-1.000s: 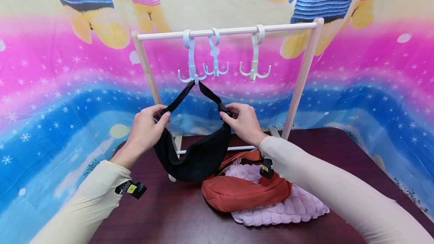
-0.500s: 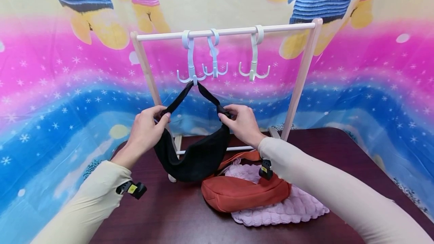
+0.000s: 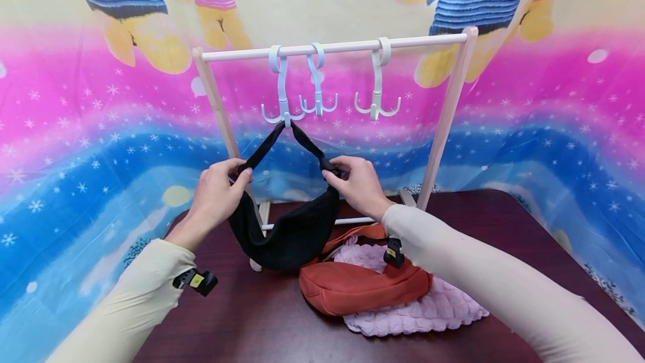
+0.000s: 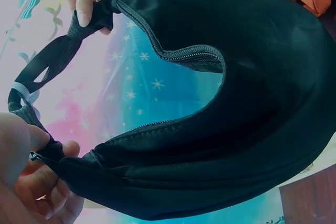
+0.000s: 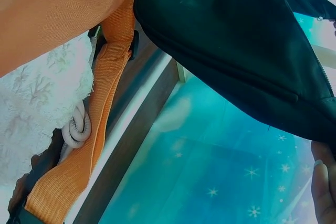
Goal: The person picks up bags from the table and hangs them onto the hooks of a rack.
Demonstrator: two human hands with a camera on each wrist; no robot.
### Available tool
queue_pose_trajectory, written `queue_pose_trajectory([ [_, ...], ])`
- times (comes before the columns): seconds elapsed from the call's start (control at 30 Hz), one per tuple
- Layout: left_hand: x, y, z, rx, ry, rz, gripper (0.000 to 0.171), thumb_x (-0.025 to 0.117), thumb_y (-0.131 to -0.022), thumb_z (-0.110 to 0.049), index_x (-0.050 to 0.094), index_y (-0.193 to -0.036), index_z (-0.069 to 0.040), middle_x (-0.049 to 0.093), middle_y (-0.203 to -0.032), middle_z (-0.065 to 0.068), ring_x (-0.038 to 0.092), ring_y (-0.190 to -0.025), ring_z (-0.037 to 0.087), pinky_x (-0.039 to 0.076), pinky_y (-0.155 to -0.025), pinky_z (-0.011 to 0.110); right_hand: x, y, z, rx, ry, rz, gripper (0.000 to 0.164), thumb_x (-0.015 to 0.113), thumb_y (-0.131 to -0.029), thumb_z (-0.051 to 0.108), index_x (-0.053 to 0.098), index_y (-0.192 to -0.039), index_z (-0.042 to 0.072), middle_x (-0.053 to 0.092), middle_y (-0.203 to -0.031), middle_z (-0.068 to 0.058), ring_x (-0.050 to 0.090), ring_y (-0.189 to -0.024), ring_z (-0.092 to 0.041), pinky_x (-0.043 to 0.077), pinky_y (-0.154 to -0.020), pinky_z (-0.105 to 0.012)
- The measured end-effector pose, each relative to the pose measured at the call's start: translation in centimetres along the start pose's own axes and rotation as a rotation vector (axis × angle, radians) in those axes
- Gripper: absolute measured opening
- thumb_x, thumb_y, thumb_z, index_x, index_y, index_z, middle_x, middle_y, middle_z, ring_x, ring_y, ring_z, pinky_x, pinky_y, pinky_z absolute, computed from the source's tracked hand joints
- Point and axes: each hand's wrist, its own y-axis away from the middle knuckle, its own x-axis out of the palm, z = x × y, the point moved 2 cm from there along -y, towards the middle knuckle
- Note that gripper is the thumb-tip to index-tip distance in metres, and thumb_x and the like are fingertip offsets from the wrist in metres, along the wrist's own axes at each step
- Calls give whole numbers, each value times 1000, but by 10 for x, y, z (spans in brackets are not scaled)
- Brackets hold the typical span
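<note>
A black crescent-shaped shoulder bag (image 3: 292, 240) hangs by its strap (image 3: 263, 147) from the lowest prong of the leftmost pale blue hook (image 3: 283, 91). My left hand (image 3: 216, 189) pinches the strap's left side, near where it joins the bag. On the other side my right hand (image 3: 360, 184) pinches the strap at its knot-like gathered part. The bag's body sags between both hands, above the table. In the left wrist view a zipper (image 4: 189, 55) runs along the bag's inner curve. Only a few fingertips of the right hand show in the right wrist view.
The hook hangs on a wooden rack (image 3: 443, 122) beside another blue hook (image 3: 318, 85) and a pale green hook (image 3: 377, 85). A rust-orange bag (image 3: 365, 290) lies on a pink quilted bag (image 3: 428, 315) on the dark table (image 3: 227, 318). A printed cloth stands behind.
Very little differs. My right hand and the strap's right side have drifted slightly left. Both hands keep their grip, and the strap stays on the hook.
</note>
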Motion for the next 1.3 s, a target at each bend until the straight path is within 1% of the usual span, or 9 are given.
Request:
queue_pose_trajectory([
  [0.13,0,0,1,-8,-4,2,23,56,-104,-21,71,-114,-7,74,-93,13,61,-70,23,44,-59,33,0,0,1,8,9,7,29,71,-96,23,72,-121,7,78,-110,-11,74,-80,-18,58,-73,-36],
  [0.4,-2,-1,2,-11,-18,-5,23,56,-105,-22,72,-111,-7,74,-92,14,61,-70,24,43,-58,33,0,-3,2,26,10,34,29,71,-96,23,71,-121,9,77,-114,-11,75,-88,-20,59,-81,-40],
  [0.7,-1,-1,6,-5,-25,-10,22,56,-104,-22,72,-111,-7,73,-91,13,62,-70,24,43,-58,33,0,-2,3,39,48,47,31,71,-96,27,71,-122,12,77,-114,-8,74,-89,-17,58,-81,-39],
  [1.0,-2,-1,6,1,-45,-25,28,57,-104,-23,69,-123,-6,71,-94,15,64,-74,27,44,-58,33,-1,-2,2,44,57,47,29,71,-96,28,72,-120,13,78,-112,-7,73,-87,-17,57,-82,-40],
  [1.3,-1,-3,6,13,-53,-52,29,58,-103,-21,70,-123,-4,71,-95,17,65,-77,30,44,-61,33,-1,-3,-1,43,77,50,28,72,-95,30,72,-118,14,78,-109,-5,72,-85,-16,56,-79,-39],
])
